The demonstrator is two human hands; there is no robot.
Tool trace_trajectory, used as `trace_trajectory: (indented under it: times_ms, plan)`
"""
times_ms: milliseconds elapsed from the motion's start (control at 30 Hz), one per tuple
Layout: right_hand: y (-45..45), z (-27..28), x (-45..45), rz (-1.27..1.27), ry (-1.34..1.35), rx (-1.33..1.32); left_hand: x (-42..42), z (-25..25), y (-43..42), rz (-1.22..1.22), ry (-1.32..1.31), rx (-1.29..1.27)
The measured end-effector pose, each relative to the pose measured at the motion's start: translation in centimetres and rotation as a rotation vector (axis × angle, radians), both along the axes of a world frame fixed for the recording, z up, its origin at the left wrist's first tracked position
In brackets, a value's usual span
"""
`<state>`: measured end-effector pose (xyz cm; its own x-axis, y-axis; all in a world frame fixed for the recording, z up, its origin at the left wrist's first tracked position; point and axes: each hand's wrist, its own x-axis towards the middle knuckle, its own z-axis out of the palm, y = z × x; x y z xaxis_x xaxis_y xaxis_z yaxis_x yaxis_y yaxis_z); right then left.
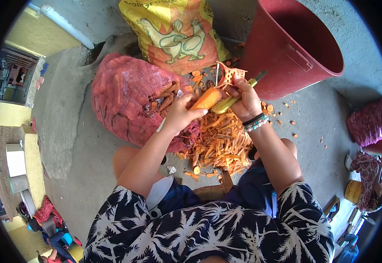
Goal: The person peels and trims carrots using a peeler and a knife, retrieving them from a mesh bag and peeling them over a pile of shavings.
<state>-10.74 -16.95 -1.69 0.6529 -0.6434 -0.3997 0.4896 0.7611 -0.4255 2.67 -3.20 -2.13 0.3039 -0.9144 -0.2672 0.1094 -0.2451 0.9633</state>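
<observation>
My left hand (181, 115) is closed around a peeled orange carrot (206, 99), held slanted above the floor. Close to its tip, my right hand (246, 101) grips an orange peeler (231, 74) with a blade at its left side. The same hand also holds a knife with a yellow-green handle (226, 104), its dark blade pointing up and right. Below both hands lies a heap of carrot peelings (226, 140). Left of the heap, a red mesh sack (123, 96) lies with its mouth toward me, and unpeeled carrots (167, 97) show in the opening.
A tall red bin (272, 57) stands at the upper right, beside a yellow and red printed sack (177, 35). Carrot slices (270, 108) are scattered over the concrete floor (68, 131). A purple mesh sack (367, 122) sits far right. Another person (55, 254) is at lower left.
</observation>
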Motion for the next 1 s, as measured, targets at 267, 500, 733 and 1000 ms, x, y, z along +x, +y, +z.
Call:
trace_trajectory:
  times_ms: [267,500,733,1000]
  plan:
    - [-1.7,2.0,-0.7,-0.091,0.489,-0.868,-0.7,-0.3,-0.3,-0.164,0.429,0.025]
    - [-0.5,2.1,-0.3,-0.424,0.831,-1.533,-0.2,-0.7,-0.2,-0.171,0.495,0.126]
    - [-3.6,1.5,-1.5,-0.333,0.559,-0.948,-0.1,0.3,0.8,-0.146,0.527,0.01]
    - [-2.0,2.0,-0.7,-0.126,0.36,-0.909,0.1,0.0,0.1,-0.165,0.343,-0.05]
